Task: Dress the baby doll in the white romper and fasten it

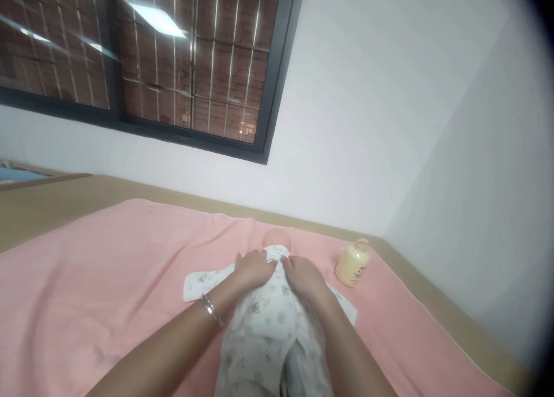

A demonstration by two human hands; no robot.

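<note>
A baby doll (277, 239) lies on its back on a pink towel (108, 281), head away from me. It wears a white printed romper (268, 328) with its sleeves spread out. My left hand (255, 268) rests palm down on the doll's chest on the left side, a silver bracelet on its wrist. My right hand (305, 277) lies flat on the chest on the right side, close to the collar. The two hands almost touch at the romper's front. Whether the fingers pinch the fabric cannot be made out.
A pale yellow pump bottle (352, 262) stands on the towel to the right of the doll. The towel covers a tan bed surface (52, 198) set against white walls. A dark-framed window (182, 68) is above left.
</note>
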